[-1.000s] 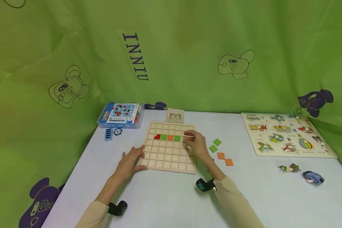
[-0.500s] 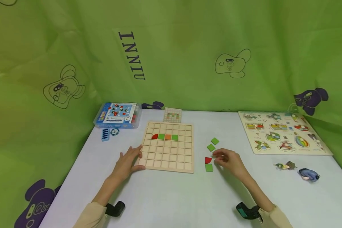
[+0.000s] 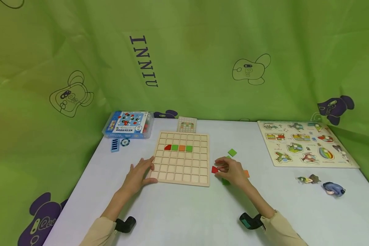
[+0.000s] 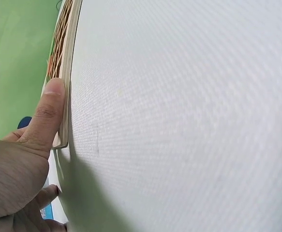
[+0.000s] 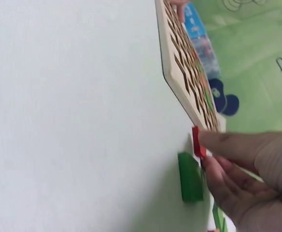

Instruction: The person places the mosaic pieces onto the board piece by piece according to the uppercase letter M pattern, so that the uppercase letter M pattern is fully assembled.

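A wooden grid board (image 3: 175, 169) lies on the white table. In one of its rows sit a red quarter-round tile (image 3: 167, 147), a green tile (image 3: 174, 147), an orange tile (image 3: 182, 148) and a second green tile (image 3: 189, 148). My left hand (image 3: 136, 176) rests at the board's near left corner, its thumb (image 4: 52, 104) on the edge. Just right of the board, my right hand (image 3: 233, 172) pinches another red quarter-round tile (image 5: 197, 141) between thumb and fingers. A loose green tile (image 5: 190, 178) lies by the fingertips; the hand partly covers other loose tiles.
A patterned card (image 3: 187, 124) lies behind the board. A clear box (image 3: 128, 124), a blue piece (image 3: 115, 145) and a round chip (image 3: 125, 142) are at back left. On the right are a picture puzzle board (image 3: 307, 155) and small figurines (image 3: 333, 189). One green tile (image 3: 232, 152) lies apart.
My right hand has come back from over the board to the loose tiles, and now holds a red quarter-round tile moved left toward the board. The left hand has stayed put.
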Tool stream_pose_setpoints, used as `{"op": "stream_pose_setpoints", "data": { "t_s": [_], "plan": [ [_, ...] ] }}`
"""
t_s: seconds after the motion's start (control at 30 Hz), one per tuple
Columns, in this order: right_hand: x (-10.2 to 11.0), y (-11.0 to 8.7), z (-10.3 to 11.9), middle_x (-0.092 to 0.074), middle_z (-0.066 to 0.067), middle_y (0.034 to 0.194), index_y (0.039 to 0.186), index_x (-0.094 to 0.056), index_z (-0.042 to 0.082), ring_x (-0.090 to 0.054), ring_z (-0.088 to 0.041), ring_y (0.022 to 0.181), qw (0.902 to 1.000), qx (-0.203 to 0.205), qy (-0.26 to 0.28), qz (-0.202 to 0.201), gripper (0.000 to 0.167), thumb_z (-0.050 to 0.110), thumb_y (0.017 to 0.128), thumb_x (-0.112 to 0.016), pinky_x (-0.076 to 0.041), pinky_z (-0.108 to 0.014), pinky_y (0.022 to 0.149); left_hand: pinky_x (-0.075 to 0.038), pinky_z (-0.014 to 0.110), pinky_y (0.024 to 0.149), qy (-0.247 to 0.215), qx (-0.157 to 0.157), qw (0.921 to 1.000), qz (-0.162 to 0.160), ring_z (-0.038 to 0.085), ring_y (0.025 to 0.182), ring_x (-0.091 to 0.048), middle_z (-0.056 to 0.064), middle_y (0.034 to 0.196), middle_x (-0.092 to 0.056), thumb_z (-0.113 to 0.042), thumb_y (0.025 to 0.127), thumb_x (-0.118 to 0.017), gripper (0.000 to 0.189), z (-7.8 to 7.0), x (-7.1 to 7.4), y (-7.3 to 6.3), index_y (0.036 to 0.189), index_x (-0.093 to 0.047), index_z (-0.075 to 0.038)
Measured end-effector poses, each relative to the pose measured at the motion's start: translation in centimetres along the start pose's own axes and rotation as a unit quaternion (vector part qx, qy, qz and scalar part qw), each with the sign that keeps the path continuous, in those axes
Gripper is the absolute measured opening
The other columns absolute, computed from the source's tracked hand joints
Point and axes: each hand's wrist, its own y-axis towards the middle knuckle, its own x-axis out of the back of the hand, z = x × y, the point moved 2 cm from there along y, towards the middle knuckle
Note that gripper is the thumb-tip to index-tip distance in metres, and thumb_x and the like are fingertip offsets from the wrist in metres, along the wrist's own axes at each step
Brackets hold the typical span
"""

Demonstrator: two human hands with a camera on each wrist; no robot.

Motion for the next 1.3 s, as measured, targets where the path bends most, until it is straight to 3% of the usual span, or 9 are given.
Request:
{"op": "stream_pose_setpoints", "data": {
  "t_s": [0.13,0.3,0.6,0.93,1.3],
  "plan": [
    [-0.5,0.2,0.2,-0.069,-0.013,0.085,0.096,-0.065,-0.005,-0.064,-0.019,0.072,0.9993,0.001,-0.029,-0.026,0.029,-0.011,0.071,-0.078,-0.057,-0.026,0.067,-0.014,0.078,0.099,-0.004,0.003,1.0,0.001,0.05,0.134,-0.03,0.016,0.147,-0.041,-0.032,0.07,-0.079,0.038,0.0,0.1,0.0,0.093,-0.053,-0.016],
    [-0.6,0.2,0.2,-0.07,-0.012,0.081,0.091,-0.068,-0.004,-0.065,-0.019,0.07,0.9971,-0.007,-0.037,-0.066,0.022,-0.01,0.072,-0.077,-0.055,-0.023,0.063,-0.014,0.079,0.097,-0.01,-0.004,0.9999,-0.001,0.052,0.132,-0.031,0.018,0.146,-0.042,-0.032,0.07,-0.079,0.038,0.0,0.2,-0.1,0.093,-0.053,-0.015],
    [-0.7,2.0,0.4,-0.071,-0.02,0.089,0.096,-0.067,-0.008,-0.069,-0.03,0.079,0.9911,-0.004,0.027,-0.131,0.022,-0.006,0.076,-0.076,-0.056,-0.022,0.065,-0.015,0.078,0.097,-0.009,-0.008,0.9999,-0.007,0.051,0.133,-0.032,0.016,0.146,-0.042,-0.033,0.07,-0.078,0.039,0.1,0.0,-0.1,0.095,-0.055,-0.015],
    [-2.6,5.2,1.1,-0.07,-0.022,0.089,0.096,-0.068,-0.01,-0.069,-0.032,0.081,0.9868,-0.018,0.078,-0.141,0.021,-0.005,0.076,-0.076,-0.056,-0.02,0.068,-0.015,0.079,0.097,-0.006,-0.001,1.0,-0.004,0.05,0.133,-0.032,0.015,0.147,-0.042,-0.034,0.07,-0.079,0.038,0.0,0.1,0.0,0.091,-0.052,-0.016],
    [-4.6,7.6,2.0,-0.07,-0.02,0.085,0.093,-0.067,-0.01,-0.068,-0.029,0.074,0.9905,0.036,-0.012,-0.132,0.02,-0.009,0.075,-0.076,-0.057,-0.033,0.065,-0.014,0.079,0.097,-0.009,-0.001,1.0,-0.003,0.05,0.133,-0.031,0.015,0.147,-0.042,-0.034,0.07,-0.079,0.038,0.0,0.1,0.0,0.091,-0.051,-0.016]
  ]
}}
